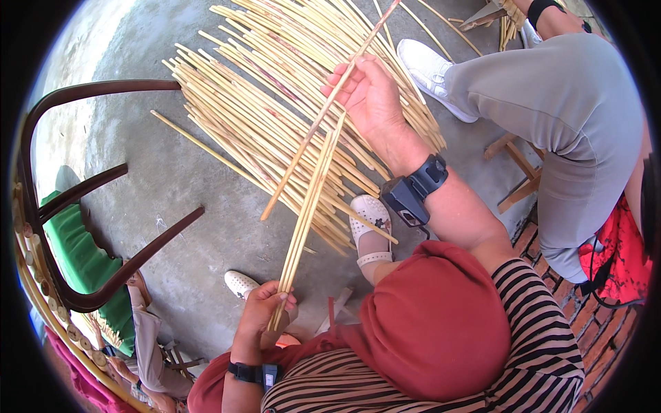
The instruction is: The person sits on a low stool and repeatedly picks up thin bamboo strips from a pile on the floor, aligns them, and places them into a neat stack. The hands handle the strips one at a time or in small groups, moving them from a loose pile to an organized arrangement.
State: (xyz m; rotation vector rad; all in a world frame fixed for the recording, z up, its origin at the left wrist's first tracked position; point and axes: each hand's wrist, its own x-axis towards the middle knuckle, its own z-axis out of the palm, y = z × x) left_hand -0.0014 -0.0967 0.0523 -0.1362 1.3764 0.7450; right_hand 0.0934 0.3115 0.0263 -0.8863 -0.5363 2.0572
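Observation:
My right hand (375, 100) is raised over a pile of peeled sticks (234, 110), its fingers around one long wooden stick (311, 131). That stick slants from the top of the view down to the left and looks browner than the others. Lower down, my left hand (265, 306) grips the bottom ends of a small bunch of pale sticks (308, 213). The bunch points up toward the right hand, and its upper ends pass close to the brown stick; whether they touch I cannot tell. Black straps with small devices circle both wrists.
A dark bent frame (103, 86) with prongs stands at left, beside green cloth (82, 248) and another person's leg (148, 337). To the right are a co-worker's grey-trousered leg (544, 89), white shoe (427, 69) and wooden stool (520, 172). Red cloth (434, 320) covers my front.

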